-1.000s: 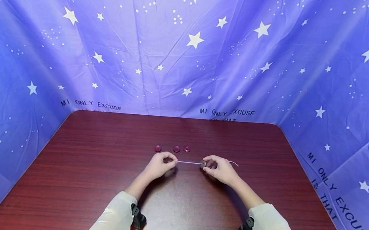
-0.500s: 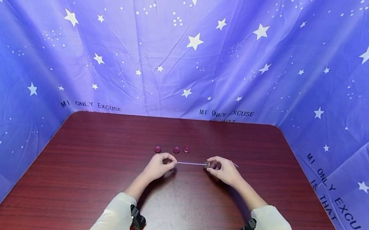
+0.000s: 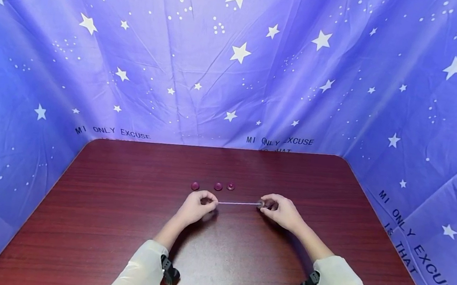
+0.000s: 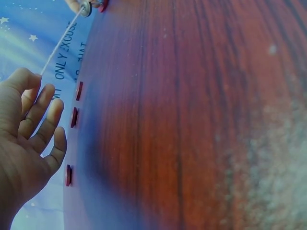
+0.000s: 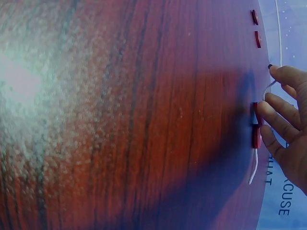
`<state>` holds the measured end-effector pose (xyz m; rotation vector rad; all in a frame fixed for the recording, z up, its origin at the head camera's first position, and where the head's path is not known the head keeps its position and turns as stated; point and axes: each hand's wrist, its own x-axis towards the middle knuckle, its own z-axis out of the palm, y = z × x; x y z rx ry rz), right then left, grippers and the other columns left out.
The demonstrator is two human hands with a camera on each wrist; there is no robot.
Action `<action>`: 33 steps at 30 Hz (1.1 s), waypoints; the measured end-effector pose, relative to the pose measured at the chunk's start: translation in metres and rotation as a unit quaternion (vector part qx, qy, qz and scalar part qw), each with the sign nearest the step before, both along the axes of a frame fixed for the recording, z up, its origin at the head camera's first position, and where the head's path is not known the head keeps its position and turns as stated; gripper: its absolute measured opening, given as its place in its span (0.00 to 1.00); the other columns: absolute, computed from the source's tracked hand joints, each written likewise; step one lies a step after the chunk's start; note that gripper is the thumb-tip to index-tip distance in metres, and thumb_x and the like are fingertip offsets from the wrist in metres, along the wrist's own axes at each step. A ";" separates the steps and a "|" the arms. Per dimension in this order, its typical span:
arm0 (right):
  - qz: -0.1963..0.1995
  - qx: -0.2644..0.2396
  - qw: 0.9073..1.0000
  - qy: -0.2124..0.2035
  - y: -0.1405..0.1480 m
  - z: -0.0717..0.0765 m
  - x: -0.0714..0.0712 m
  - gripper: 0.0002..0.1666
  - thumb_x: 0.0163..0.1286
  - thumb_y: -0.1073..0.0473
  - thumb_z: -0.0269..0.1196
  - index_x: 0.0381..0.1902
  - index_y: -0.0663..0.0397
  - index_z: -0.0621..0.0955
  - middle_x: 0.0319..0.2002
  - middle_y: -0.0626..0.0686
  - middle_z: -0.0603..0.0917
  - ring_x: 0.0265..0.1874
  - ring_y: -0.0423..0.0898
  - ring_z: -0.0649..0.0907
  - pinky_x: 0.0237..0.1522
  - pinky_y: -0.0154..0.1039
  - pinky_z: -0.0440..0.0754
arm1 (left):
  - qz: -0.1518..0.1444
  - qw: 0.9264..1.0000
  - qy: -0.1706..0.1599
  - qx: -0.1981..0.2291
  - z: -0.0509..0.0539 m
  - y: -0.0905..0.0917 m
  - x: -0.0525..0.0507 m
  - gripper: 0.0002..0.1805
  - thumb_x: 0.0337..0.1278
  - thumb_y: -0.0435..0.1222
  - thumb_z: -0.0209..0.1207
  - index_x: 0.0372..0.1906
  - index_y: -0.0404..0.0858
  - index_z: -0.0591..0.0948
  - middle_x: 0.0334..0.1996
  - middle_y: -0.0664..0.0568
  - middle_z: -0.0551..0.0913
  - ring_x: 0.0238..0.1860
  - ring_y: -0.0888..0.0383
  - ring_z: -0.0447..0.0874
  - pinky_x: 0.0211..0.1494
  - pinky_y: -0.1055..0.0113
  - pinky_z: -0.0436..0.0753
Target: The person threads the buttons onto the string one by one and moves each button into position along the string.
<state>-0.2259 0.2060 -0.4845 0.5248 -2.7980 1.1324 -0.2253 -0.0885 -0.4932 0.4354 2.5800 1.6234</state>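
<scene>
My left hand (image 3: 197,206) pinches one end of a thin white string (image 3: 238,204) between thumb and forefinger. From there the string runs straight to my right hand (image 3: 284,211), whose thumb and forefinger pinch a small round button (image 4: 86,8), greyish on the face turned to the left wrist camera. The string meets the button at its middle. In the right wrist view, two red buttons (image 5: 257,138) show by the lower fingers of that hand, with a loose string tail (image 5: 253,167) below them. Whether they hang on the string is hard to tell.
Three dark red buttons lie on the table beyond the hands: a left one (image 3: 195,186), a middle one (image 3: 218,186) and a right one (image 3: 230,186). The reddish-brown wooden table (image 3: 216,254) is backed by a blue star-printed curtain (image 3: 203,64).
My right hand has moved right with the button, lengthening the stretch of string between the hands. The string tail beyond it has slipped out of sight in the head view. My left hand stays nearly still.
</scene>
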 end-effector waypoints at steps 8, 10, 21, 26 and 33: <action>-0.009 0.018 0.999 0.033 0.004 -0.003 0.000 0.16 0.53 0.60 0.70 0.41 0.55 0.83 0.30 0.49 0.81 0.25 0.38 0.76 0.28 0.30 0.73 | 0.003 1.000 -0.002 -0.005 0.000 -0.002 -0.001 0.02 0.53 0.33 0.60 0.31 0.39 0.82 0.24 0.54 0.81 0.26 0.67 0.75 0.33 0.75 0.75; -0.010 0.015 0.999 0.037 0.005 -0.004 -0.001 0.16 0.52 0.61 0.70 0.40 0.55 0.83 0.30 0.50 0.81 0.25 0.39 0.76 0.29 0.29 0.74 | 0.003 1.000 -0.005 -0.006 0.000 -0.002 -0.001 0.02 0.52 0.33 0.60 0.30 0.40 0.82 0.24 0.54 0.82 0.26 0.67 0.75 0.33 0.75 0.75; -0.016 0.007 0.999 0.033 0.011 -0.004 -0.002 0.16 0.52 0.62 0.70 0.40 0.56 0.83 0.31 0.50 0.81 0.25 0.38 0.76 0.28 0.29 0.74 | 0.008 1.000 -0.008 -0.002 0.001 -0.001 0.001 0.02 0.51 0.32 0.60 0.30 0.38 0.82 0.25 0.53 0.83 0.27 0.66 0.77 0.35 0.75 0.76; -0.019 0.007 0.999 0.038 0.014 -0.007 -0.002 0.16 0.51 0.61 0.70 0.40 0.56 0.83 0.30 0.50 0.81 0.23 0.35 0.74 0.27 0.29 0.74 | 0.007 1.000 -0.011 -0.002 -0.001 0.000 0.001 0.02 0.51 0.32 0.60 0.30 0.38 0.82 0.25 0.53 0.83 0.27 0.66 0.76 0.35 0.75 0.76; -0.020 0.005 0.999 0.040 0.014 -0.008 -0.001 0.16 0.50 0.63 0.70 0.40 0.57 0.83 0.31 0.52 0.79 0.24 0.37 0.75 0.27 0.29 0.73 | 0.005 1.000 -0.014 0.000 -0.001 0.000 0.000 0.02 0.51 0.32 0.60 0.30 0.38 0.82 0.25 0.52 0.83 0.27 0.66 0.77 0.35 0.75 0.76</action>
